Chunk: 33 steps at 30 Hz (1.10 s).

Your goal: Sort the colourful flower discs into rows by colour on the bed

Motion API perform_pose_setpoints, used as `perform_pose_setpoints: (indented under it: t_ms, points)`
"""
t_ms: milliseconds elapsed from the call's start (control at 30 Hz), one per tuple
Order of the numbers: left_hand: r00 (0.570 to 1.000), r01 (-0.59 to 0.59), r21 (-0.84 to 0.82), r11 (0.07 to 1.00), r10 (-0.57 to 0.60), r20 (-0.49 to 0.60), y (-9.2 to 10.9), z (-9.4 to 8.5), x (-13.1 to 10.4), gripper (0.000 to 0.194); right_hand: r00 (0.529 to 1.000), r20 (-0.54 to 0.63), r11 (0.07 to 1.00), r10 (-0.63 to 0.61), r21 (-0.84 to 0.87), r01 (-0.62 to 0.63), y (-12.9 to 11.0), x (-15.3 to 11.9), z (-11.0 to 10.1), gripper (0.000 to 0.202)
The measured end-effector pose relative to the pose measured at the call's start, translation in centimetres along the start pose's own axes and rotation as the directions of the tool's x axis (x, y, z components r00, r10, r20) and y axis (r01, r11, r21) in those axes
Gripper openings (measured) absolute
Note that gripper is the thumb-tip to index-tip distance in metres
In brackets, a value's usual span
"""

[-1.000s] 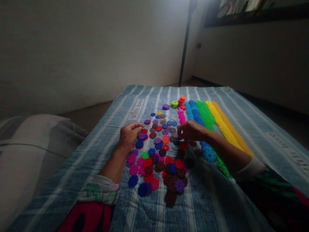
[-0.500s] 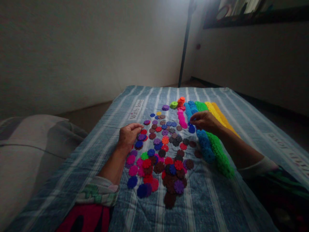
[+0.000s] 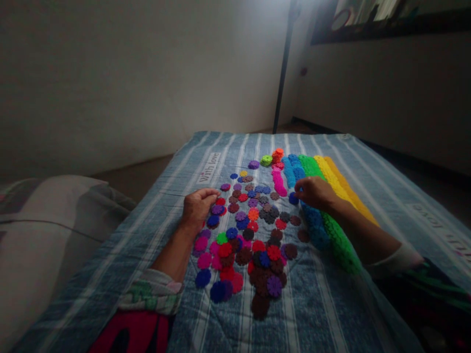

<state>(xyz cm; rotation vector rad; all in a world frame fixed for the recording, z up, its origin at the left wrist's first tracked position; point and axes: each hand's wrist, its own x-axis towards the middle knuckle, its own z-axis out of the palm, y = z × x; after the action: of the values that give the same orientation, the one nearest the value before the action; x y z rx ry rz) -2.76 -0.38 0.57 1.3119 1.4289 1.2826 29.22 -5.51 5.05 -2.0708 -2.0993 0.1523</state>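
Many flower-shaped plastic discs lie loose over the striped cloth, among them a brown disc (image 3: 260, 306), a purple disc (image 3: 274, 285) and a dark blue disc (image 3: 203, 278). My left hand (image 3: 198, 206) rests at the left edge of the scatter, its fingers pinched together; anything between them is too small to make out. At the right, my right hand (image 3: 315, 191) has its fingers closed beside a dark blue disc (image 3: 293, 198); the fingertips meet near its edge. Under that hand runs an overlapping row of blue discs (image 3: 314, 228). A pink row (image 3: 279, 182) lies to its left.
Rows of green discs (image 3: 340, 245), yellow discs (image 3: 333, 184) and orange discs (image 3: 353, 196) stretch along the right. Small stacks, one purple (image 3: 253, 164) and one lime green (image 3: 266, 160), sit at the far end. A pale cushioned seat (image 3: 55, 235) stands left. A dark pole (image 3: 282, 73) rises behind.
My right hand has shifted slightly right and its fingers have drawn in by the dark blue disc. My left hand stays in about the same place. The view has moved slightly.
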Motion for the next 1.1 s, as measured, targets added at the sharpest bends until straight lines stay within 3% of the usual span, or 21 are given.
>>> perform_pose_setpoints:
  t_ms: [300, 633, 933, 1100]
  points:
    - [1.0, 0.009, -0.001, 1.0, -0.009, 0.002, -0.3, -0.1, 0.1, 0.027, 0.993, 0.061, 0.993, -0.097, -0.064, 0.101, -4.0, 1.4, -0.4, 0.018]
    - [1.0, 0.006, -0.007, 1.0, -0.006, 0.009, -0.1, -0.2, -0.1, 0.024, 0.983, 0.164, 0.986, -0.085, -0.125, 0.106, -6.9, 5.1, 1.5, 0.021]
    - [1.0, -0.005, -0.013, 1.0, 0.005, 0.013, 0.0, -0.2, -0.3, 0.02, 0.978, 0.209, 0.991, -0.02, -0.128, 0.048, -7.4, 6.2, 2.1, 0.032]
    - [1.0, -0.013, 0.004, 1.0, 0.013, 0.019, -0.1, -0.3, -0.1, 0.023, 0.983, 0.186, 0.999, -0.01, -0.031, 0.016, -6.9, 6.0, 1.0, 0.017]
